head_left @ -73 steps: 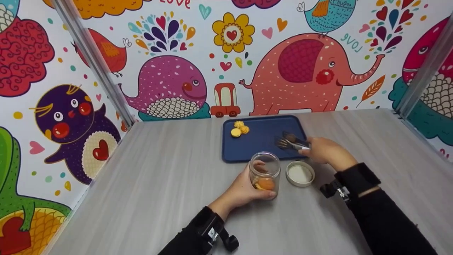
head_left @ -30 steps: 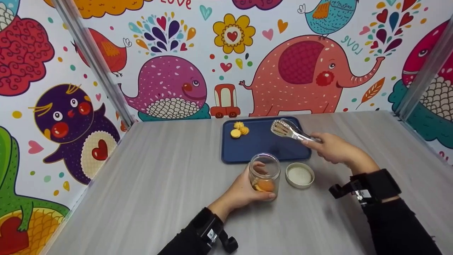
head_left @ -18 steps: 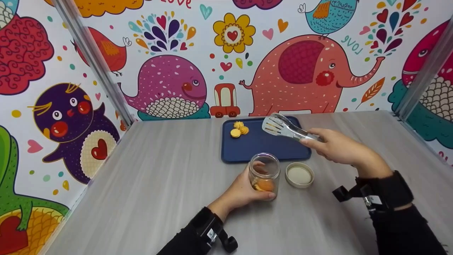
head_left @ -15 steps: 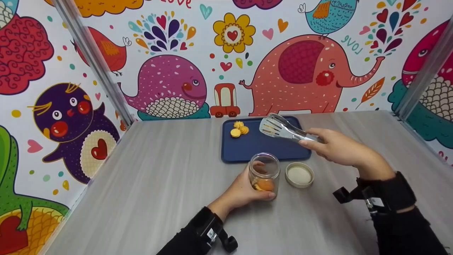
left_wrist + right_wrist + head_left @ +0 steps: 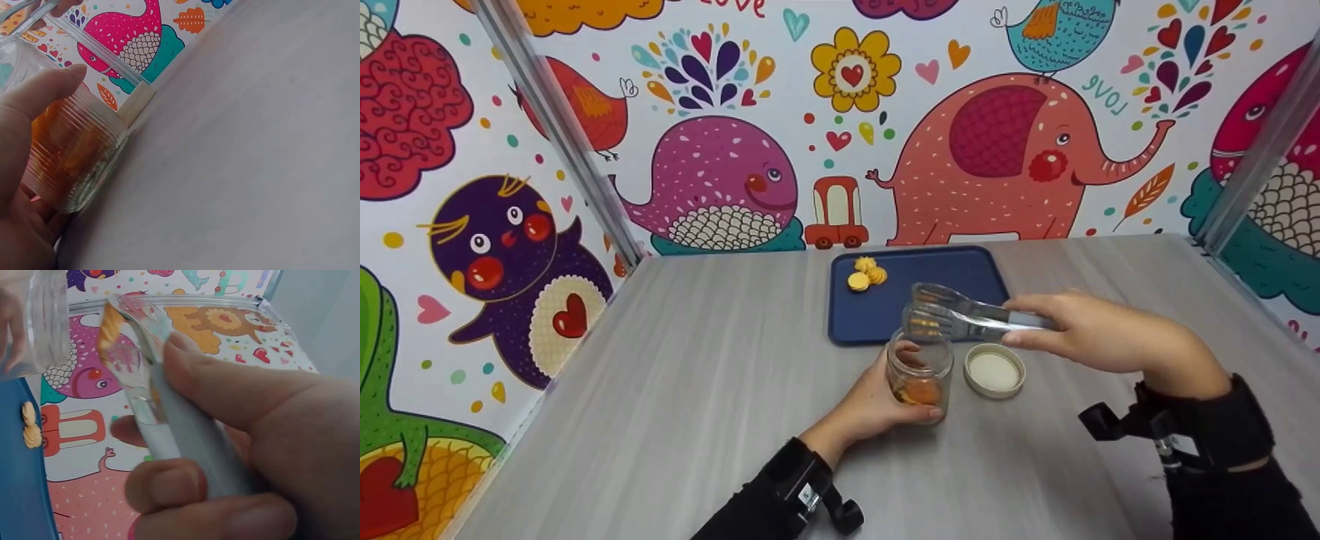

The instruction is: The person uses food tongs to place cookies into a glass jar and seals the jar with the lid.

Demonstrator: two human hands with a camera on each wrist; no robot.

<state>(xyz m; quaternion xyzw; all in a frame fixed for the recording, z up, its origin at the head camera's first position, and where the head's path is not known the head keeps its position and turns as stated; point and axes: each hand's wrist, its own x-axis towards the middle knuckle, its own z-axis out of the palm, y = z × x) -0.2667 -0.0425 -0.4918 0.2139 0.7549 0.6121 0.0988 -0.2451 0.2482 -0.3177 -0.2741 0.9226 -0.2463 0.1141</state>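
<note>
Presently, the right hand grips tongs, lowered since the earlier frame from over the tray to the jar's rim; contact there cannot be told. The left hand holds the jar, unmoved, by the tray's near edge. Between the tongs' tips, one biscuit shows partly. The contents are blurred.

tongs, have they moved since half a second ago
Yes: against the blue tray, the tongs have shifted toward its near edge, closer to the glass jar.
</note>
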